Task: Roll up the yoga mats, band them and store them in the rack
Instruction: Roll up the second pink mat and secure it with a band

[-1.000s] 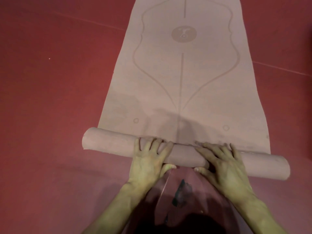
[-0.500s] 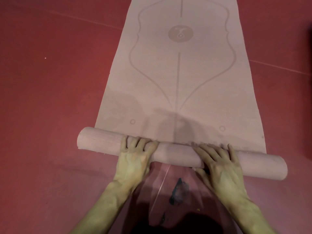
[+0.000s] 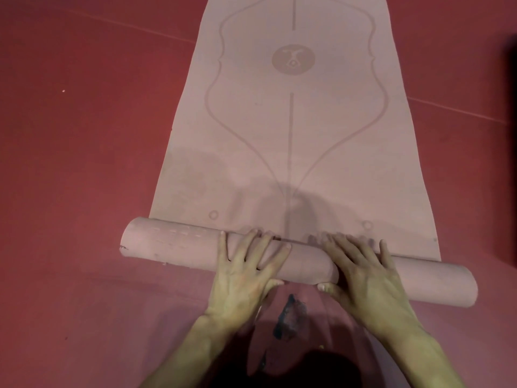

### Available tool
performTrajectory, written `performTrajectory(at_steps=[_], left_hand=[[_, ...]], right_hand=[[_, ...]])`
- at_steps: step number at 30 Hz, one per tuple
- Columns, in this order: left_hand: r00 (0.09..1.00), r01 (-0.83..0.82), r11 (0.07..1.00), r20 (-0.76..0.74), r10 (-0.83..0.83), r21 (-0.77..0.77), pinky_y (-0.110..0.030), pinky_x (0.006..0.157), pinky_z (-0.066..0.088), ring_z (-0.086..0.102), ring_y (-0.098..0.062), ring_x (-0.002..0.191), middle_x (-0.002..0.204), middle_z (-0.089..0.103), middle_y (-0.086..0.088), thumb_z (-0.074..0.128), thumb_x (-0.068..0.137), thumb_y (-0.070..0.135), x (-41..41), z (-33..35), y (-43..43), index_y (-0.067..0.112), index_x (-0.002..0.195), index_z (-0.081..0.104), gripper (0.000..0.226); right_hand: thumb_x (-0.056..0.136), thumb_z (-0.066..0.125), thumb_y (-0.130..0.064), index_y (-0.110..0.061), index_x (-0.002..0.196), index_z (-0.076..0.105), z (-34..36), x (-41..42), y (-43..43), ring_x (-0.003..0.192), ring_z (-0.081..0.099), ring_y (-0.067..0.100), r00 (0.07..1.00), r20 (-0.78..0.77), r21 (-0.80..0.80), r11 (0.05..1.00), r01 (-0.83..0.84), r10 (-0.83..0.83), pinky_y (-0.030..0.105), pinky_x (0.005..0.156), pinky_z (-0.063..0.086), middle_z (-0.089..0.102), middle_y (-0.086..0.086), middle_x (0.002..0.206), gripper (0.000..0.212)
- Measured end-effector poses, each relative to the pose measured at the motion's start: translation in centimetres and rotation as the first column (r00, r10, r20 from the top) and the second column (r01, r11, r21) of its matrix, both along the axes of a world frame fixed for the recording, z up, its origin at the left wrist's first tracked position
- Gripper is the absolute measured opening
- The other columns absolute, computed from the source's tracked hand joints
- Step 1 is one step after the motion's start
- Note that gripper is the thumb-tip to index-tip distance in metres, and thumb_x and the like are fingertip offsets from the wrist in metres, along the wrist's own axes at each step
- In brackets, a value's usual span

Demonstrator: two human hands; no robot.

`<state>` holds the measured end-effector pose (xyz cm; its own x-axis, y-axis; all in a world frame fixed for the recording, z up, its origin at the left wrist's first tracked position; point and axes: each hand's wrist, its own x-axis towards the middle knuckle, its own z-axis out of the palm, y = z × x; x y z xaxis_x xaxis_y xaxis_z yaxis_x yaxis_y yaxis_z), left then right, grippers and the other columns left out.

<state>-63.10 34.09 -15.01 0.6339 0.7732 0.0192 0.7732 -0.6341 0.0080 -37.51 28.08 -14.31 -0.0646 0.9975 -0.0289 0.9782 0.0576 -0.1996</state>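
Note:
A pale pink yoga mat (image 3: 293, 152) with a printed outline and a round emblem lies flat on the red floor, running away from me. Its near end is wound into a roll (image 3: 173, 247) that lies crosswise in front of me. My left hand (image 3: 246, 273) lies on top of the roll left of centre, fingers spread and straight, thumb under the near side. My right hand (image 3: 363, 273) presses on the roll right of centre, fingers stretched over its top, thumb against the near side.
Red floor (image 3: 84, 163) surrounds the mat on both sides, with faint seam lines. A dark object (image 3: 510, 152) stands at the right edge. A dark patch (image 3: 291, 315) shows on the floor between my forearms.
The fingers of my left hand, curled over the roll half a second ago, are now spread flat on it. The roll has turned slightly farther along the mat.

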Motion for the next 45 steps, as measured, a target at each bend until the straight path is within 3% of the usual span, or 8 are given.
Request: performTrajectory(at_steps=[3,13,24,28,32,35,40,45], left_hand=[[1.0,0.003,1.0,-0.008,-0.003,-0.002,-0.078,0.114,0.021,0.041,-0.035,0.147,0.155,0.05,-0.007,0.063,0.094,0.059,0.0,-0.1,0.4,0.034,0.157,0.041,0.071],[0.991,0.026,0.994,0.124,-0.038,0.103,-0.076,0.111,0.029,0.049,-0.032,0.141,0.148,0.055,-0.006,0.061,0.092,0.068,0.4,-0.7,1.1,0.025,0.149,0.054,0.072],[0.995,-0.024,0.993,0.094,0.014,0.115,-0.072,0.106,0.036,0.053,-0.033,0.136,0.142,0.059,-0.004,0.068,0.091,0.062,1.2,-1.1,1.1,0.027,0.149,0.053,0.068],[0.993,-0.053,0.998,0.105,0.049,0.034,-0.057,0.108,0.039,0.055,-0.031,0.129,0.138,0.061,-0.008,0.062,0.086,0.075,0.9,0.2,2.8,0.02,0.145,0.056,0.081],[0.999,-0.054,0.996,-0.01,0.053,-0.073,-0.04,0.1,0.035,0.063,-0.026,0.113,0.124,0.068,-0.001,0.081,0.06,0.072,-0.3,1.3,5.5,0.021,0.135,0.06,0.093],[0.993,-0.091,0.992,-0.088,0.083,-0.089,-0.044,0.094,0.037,0.062,-0.023,0.103,0.114,0.067,0.003,0.076,0.061,0.073,-0.2,1.4,6.0,0.027,0.128,0.06,0.083],[0.989,-0.137,0.991,0.062,0.137,-0.001,-0.063,0.104,0.038,0.062,-0.03,0.103,0.111,0.065,-0.003,0.083,0.06,0.067,-0.8,0.8,4.6,0.025,0.126,0.063,0.081],[0.986,-0.155,0.988,0.057,0.155,-0.007,-0.064,0.105,0.036,0.064,-0.03,0.102,0.108,0.066,-0.003,0.087,0.056,0.066,-0.3,0.7,4.9,0.025,0.125,0.066,0.083]], right_hand=[[0.09,0.058,-0.059,-0.016,0.152,0.052,0.2,-1.0,-1.3,0.144,0.046,0.032,0.999,-0.035,0.077,0.997,0.029,-0.026,0.061,0.123,0.023,0.051,0.003,0.155,0.076],[0.092,0.048,-0.061,-0.03,0.14,0.064,0.1,-0.4,1.1,0.131,0.054,0.023,0.996,-0.09,0.063,0.998,0.003,0.002,0.051,0.119,0.026,0.056,-0.004,0.15,0.059],[0.087,0.069,-0.041,-0.018,0.143,0.061,-0.9,-1.4,0.0,0.135,0.053,0.034,0.999,-0.048,0.166,0.986,-0.005,0.013,0.065,0.118,0.028,0.057,0.005,0.15,0.061],[0.092,0.055,-0.05,-0.025,0.143,0.062,-1.1,0.3,1.6,0.128,0.058,0.024,0.986,-0.127,0.122,0.988,-0.09,0.106,0.056,0.117,0.029,0.059,-0.006,0.149,0.058],[0.091,0.053,-0.053,-0.026,0.143,0.062,-1.0,0.6,2.3,0.127,0.059,0.021,0.977,-0.171,0.102,0.989,-0.11,0.126,0.051,0.117,0.029,0.06,-0.01,0.147,0.06],[0.09,0.053,-0.053,-0.027,0.142,0.061,-0.8,0.7,2.6,0.125,0.06,0.021,0.98,-0.163,0.099,0.99,-0.102,0.117,0.048,0.117,0.025,0.062,-0.01,0.144,0.059],[0.09,0.057,-0.055,-0.031,0.142,0.059,-0.2,0.6,3.0,0.126,0.058,0.017,0.972,-0.184,0.059,0.989,-0.139,0.147,0.048,0.115,0.029,0.061,-0.014,0.143,0.057],[0.085,0.066,-0.053,-0.03,0.139,0.062,-0.1,1.4,4.1,0.123,0.057,0.013,0.961,-0.2,0.064,0.981,-0.183,0.192,0.042,0.11,0.035,0.065,-0.014,0.138,0.059]])
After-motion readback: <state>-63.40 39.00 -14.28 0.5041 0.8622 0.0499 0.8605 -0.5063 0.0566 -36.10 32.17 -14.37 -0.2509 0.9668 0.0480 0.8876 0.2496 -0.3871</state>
